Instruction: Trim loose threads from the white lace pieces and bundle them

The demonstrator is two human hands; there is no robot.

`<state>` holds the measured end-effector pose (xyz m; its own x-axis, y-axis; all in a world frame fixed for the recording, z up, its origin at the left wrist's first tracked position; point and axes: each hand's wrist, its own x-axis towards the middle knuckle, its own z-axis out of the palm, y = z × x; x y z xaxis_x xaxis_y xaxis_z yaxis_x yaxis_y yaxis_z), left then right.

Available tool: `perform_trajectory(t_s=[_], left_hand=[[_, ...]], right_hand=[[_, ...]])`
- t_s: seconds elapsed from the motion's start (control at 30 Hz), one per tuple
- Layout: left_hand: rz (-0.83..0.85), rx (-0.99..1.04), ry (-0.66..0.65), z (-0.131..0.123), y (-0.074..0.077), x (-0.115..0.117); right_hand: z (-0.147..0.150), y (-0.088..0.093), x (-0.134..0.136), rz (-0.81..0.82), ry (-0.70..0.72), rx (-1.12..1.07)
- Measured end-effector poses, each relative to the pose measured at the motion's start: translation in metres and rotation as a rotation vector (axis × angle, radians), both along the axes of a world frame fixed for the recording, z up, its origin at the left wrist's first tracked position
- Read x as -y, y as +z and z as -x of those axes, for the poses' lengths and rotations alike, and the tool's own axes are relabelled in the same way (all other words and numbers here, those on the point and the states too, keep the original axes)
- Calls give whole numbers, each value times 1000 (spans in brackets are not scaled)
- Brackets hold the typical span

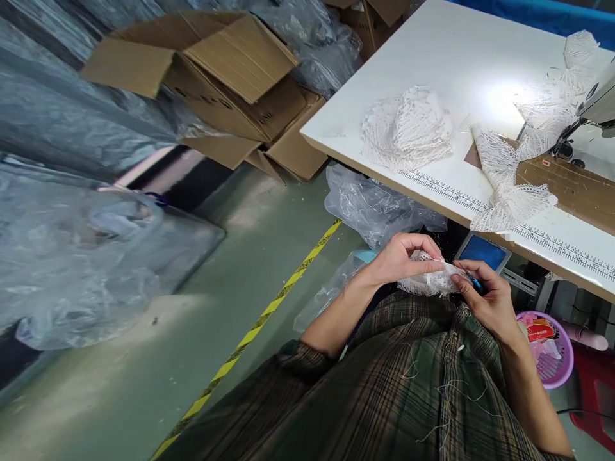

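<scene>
A small piece of white lace [423, 283] is held in front of my body, just below the table edge. My left hand [403, 257] pinches its upper side between thumb and fingers. On the other side, my right hand [487, 296] is closed around blue-handled thread snips [475, 283], whose dark tip points at the lace. The thumb of that hand also presses the lace's right end. Fingers and fabric hide part of the snips. On the table, a pile of white lace pieces [423, 128] lies to the left of a joined lace strip [497, 157].
A sewing machine [600, 99] stands on the white table [384, 61], which has a printed ruler [446, 187] near its front edge. Below are a purple basket [567, 365] and a red stool [593, 390]. Cardboard boxes [230, 96] and plastic-wrapped goods [72, 250] lie left.
</scene>
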<state>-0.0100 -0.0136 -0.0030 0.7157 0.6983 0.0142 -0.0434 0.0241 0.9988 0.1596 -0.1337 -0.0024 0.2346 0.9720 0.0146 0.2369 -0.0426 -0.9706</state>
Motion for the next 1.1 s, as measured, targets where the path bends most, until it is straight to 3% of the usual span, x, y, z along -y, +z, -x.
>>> perform_trajectory(t_s=[0.23, 0.43, 0.6, 0.9, 1.1], left_hand=[[40, -52, -15, 2, 2, 0], [-77, -112, -20, 4, 1, -3], [-116, -58, 4, 5, 0, -2], [-93, -84, -130, 5, -1, -4], [-71, -24, -93, 3, -4, -2]], right_hand=[[2, 8, -2, 4, -8, -28], [-3, 6, -1, 68, -26, -63], [-9, 3, -1, 80, -85, -90], [-12, 4, 1, 57, -75, -54], [-14, 2, 5, 24, -88, -5]])
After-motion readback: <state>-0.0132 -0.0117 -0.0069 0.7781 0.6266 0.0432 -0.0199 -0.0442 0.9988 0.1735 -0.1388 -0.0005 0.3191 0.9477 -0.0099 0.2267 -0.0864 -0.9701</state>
